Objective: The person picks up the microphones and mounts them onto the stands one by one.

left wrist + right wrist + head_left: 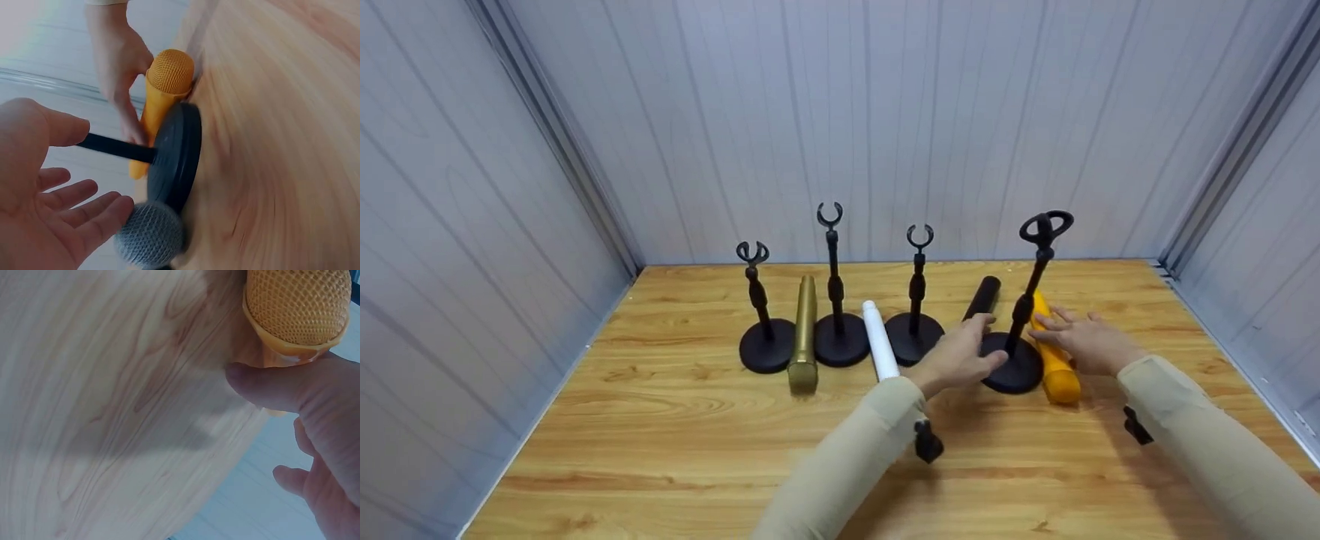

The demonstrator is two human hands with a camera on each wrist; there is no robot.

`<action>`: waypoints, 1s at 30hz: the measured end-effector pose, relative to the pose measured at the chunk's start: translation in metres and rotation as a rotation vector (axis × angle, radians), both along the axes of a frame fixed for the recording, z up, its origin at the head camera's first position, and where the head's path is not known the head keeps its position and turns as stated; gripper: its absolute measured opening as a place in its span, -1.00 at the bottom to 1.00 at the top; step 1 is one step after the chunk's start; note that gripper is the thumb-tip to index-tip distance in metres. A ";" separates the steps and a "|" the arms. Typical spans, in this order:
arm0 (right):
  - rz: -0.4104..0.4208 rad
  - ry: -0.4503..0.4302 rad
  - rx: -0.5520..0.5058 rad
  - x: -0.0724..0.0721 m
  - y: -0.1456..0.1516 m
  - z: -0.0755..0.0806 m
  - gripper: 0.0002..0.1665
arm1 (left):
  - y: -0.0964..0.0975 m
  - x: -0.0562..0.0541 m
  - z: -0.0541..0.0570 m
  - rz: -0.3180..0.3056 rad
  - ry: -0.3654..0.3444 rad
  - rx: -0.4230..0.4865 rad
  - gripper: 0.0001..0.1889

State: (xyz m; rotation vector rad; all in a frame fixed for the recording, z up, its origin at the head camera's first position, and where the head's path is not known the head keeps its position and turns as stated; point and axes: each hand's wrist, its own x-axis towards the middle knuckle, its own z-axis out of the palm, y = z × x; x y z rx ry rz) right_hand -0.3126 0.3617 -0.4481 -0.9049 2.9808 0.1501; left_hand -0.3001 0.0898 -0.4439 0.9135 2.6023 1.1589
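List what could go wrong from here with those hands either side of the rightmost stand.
The rightmost stand rises between the left hand and the right hand; a bump might tip it. The orange microphone lies on its side close beside that stand, so a clumsy grasp could set it rolling. The black microphone lies near the left hand and might get nudged.

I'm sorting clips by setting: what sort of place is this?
Probably a small partitioned booth or workstation: pale panelled walls rise on three sides of a wood-grain tabletop, where black stands and microphones are set out.
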 end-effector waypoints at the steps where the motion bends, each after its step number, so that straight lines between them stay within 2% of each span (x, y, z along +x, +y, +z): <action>1: 0.012 0.012 -0.003 0.001 0.001 -0.001 -0.17 | 0.004 0.000 -0.002 0.005 -0.012 0.013 -0.37; 3: 0.041 0.045 -0.004 0.002 0.003 -0.003 -0.17 | 0.012 0.000 -0.006 0.029 -0.027 0.030 -0.36; 7: 0.100 0.111 -0.017 0.002 0.007 -0.006 -0.16 | 0.025 -0.001 -0.013 0.060 0.006 0.018 -0.35; 14: 0.111 0.128 -0.059 0.005 0.014 -0.010 -0.17 | 0.044 -0.006 -0.025 0.034 0.065 0.007 -0.42; 21: 0.162 0.218 -0.075 0.001 0.016 -0.013 -0.21 | 0.045 -0.014 -0.026 0.041 0.137 -0.082 -0.57; 30: 0.157 0.179 -0.020 0.004 0.015 -0.014 -0.38 | 0.045 -0.016 -0.026 0.015 0.144 -0.152 -0.47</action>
